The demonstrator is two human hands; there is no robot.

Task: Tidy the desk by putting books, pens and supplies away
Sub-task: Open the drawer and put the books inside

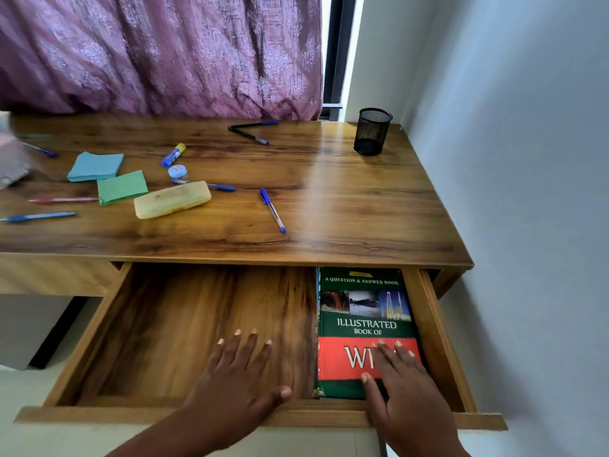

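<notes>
The desk drawer is pulled out. A green and red illustrated book lies flat at its right end. My right hand rests flat on the book's lower part, fingers spread. My left hand hovers over the bare drawer bottom, fingers apart, holding nothing. On the wooden desk lie several pens, such as a blue pen, plus a yellow pencil case, a glue stick, a small round blue container, and blue and green sticky note pads.
A black mesh pen holder stands at the desk's back right corner. Two pens lie near the purple curtain behind the desk. A white wall borders the right side. A blurred pink-grey object shows at the left edge.
</notes>
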